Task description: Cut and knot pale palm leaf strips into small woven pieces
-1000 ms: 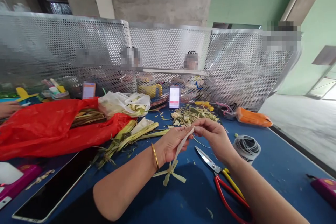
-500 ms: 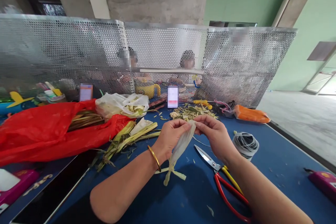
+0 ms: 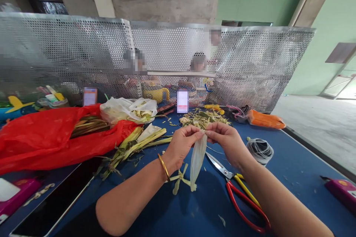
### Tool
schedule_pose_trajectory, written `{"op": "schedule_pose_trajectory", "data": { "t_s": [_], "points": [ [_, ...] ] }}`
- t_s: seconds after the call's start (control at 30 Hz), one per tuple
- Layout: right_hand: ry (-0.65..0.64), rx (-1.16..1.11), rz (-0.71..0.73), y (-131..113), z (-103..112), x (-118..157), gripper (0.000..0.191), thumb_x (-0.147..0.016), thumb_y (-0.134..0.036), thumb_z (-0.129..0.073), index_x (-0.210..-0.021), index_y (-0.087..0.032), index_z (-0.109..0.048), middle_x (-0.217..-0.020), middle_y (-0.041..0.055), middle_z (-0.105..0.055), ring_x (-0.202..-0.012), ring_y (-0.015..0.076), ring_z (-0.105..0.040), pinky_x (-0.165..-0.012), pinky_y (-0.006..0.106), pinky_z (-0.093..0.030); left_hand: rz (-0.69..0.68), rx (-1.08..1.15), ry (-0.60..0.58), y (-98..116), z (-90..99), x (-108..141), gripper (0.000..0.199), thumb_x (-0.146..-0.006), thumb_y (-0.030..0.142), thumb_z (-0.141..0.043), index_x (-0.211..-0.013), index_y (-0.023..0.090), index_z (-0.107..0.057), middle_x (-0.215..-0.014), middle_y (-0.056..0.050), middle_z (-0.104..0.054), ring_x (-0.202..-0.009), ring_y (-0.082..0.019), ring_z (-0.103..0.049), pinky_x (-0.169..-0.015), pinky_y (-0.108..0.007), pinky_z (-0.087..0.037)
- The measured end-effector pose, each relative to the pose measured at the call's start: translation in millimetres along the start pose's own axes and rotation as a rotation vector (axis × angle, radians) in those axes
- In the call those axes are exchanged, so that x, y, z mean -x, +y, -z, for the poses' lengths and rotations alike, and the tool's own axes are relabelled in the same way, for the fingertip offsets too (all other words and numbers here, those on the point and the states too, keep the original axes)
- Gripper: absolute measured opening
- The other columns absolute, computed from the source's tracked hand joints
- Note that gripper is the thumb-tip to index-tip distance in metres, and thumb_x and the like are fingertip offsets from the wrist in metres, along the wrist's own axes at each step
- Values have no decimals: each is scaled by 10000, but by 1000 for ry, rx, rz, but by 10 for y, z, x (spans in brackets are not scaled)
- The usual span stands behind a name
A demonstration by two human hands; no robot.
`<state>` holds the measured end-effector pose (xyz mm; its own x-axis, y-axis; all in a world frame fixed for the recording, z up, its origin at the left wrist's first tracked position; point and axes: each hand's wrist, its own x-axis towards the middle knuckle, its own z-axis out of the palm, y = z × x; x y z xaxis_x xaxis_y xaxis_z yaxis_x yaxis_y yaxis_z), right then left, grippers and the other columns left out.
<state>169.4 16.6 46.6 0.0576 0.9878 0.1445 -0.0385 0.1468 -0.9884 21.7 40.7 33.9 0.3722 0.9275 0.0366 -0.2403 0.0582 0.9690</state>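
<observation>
My left hand and my right hand meet over the table, fingertips pinched at the top of a pale dried husk. The husk hangs downward, widest in its middle, its lower tip near the tabletop. Lying just behind and left of that tip is a small star-shaped piece of husk strips. Under my right forearm are open scissors with red handles, and a yellow-handled tool lies partly hidden beside them.
Left lie husk stalks, a red plastic bag, a white bag and a dark tablet. Husk scraps are heaped behind my hands. Right are a wire coil and an orange packet. A perforated metal screen stands behind, people beyond it.
The hanging husk has swung right and hangs more upright, opening the view of the star-shaped piece. Both hands keep their pinch, almost in the same place.
</observation>
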Motion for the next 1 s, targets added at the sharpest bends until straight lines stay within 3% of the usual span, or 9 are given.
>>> {"op": "schedule_pose_trajectory", "data": {
  "t_s": [0.17,0.43,0.73,1.0],
  "points": [
    [-55,-17,-49,-1,17,14,235,-666,-342,-749,-692,-160,-602,-597,-37,-553,-567,86,-489,-572,230,-369,-5,-6,17,-12,-3,4,206,-658,328,-738,-709,157,-634,-658,14,-607,-602,-99,-530,-608,-224,-426],
    [-57,113,46,-3,-9,18,232,-681,-352,-713,-651,-159,-589,-550,-34,-543,-551,100,-474,-560,245,-355,52,-11,-45,20,9,11,287,-604,374,-793,-718,141,-670,-666,0,-636,-579,-86,-523,-566,-204,-386],
    [-120,-42,-58,-18,-15,35,272,-679,-391,-727,-651,-158,-590,-571,-32,-536,-549,94,-460,-560,243,-349,150,153,-72,4,23,2,263,-603,347,-791,-725,150,-669,-681,-24,-657,-613,-117,-585,-619,-241,-444],
    [-38,172,127,67,-36,7,237,-742,-379,-659,-652,-183,-562,-581,-30,-527,-575,119,-479,-582,263,-379,41,-9,39,-11,5,1,227,-627,348,-750,-664,143,-661,-617,-14,-632,-540,-102,-521,-535,-222,-376]
  ]
}}
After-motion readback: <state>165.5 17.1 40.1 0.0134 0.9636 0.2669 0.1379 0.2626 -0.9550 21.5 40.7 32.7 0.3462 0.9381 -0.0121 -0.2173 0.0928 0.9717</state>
